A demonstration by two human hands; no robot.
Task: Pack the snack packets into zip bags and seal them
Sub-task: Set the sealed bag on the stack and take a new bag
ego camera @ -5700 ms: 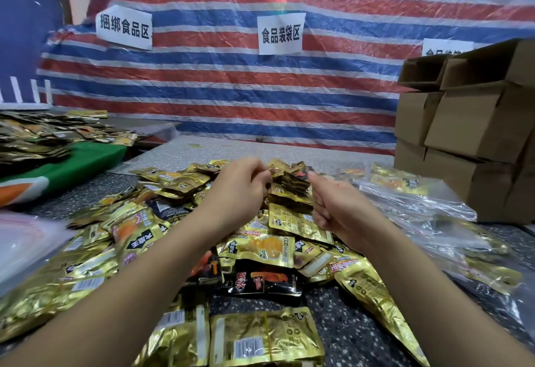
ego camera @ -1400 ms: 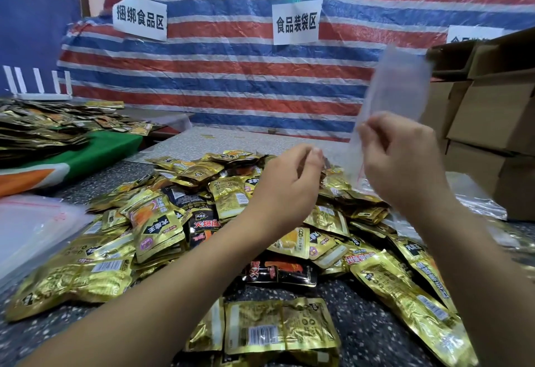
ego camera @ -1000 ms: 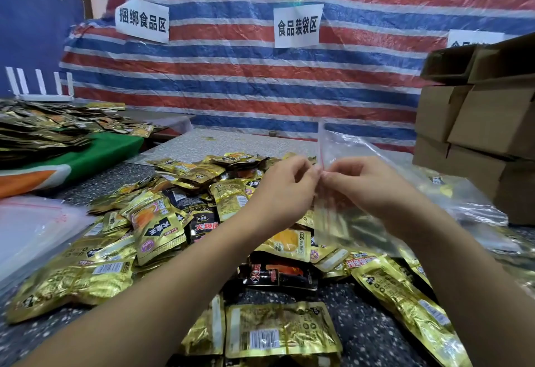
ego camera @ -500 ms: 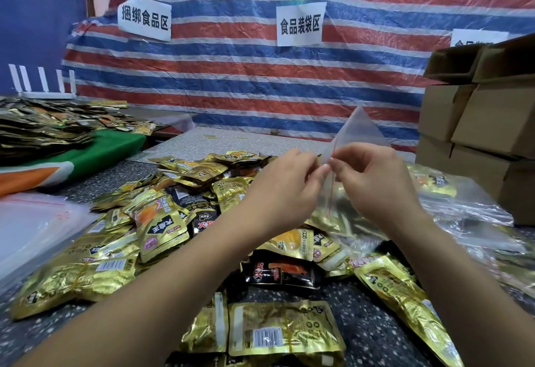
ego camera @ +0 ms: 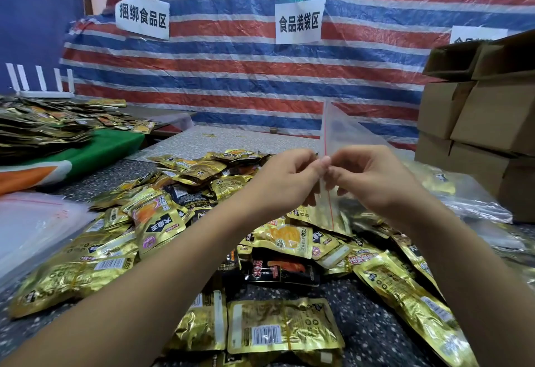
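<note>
Zip bag [ego camera: 335, 135] now upright, between pinching fingers [ego camera: 324, 164]

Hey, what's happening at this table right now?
A person is packing snacks. Both the left hand and the right hand pinch the red-lined edge of a clear zip bag, held upright above a heap of gold snack packets on the speckled table. The bag looks empty so far. Cardboard boxes are stacked at the right.

since the first picture the right hand [ego camera: 373, 181] has lifted a clear zip bag [ego camera: 344, 135] from the right; both hands, left hand [ego camera: 285, 181] too, now pinch its red-lined edge mid-frame.
</note>
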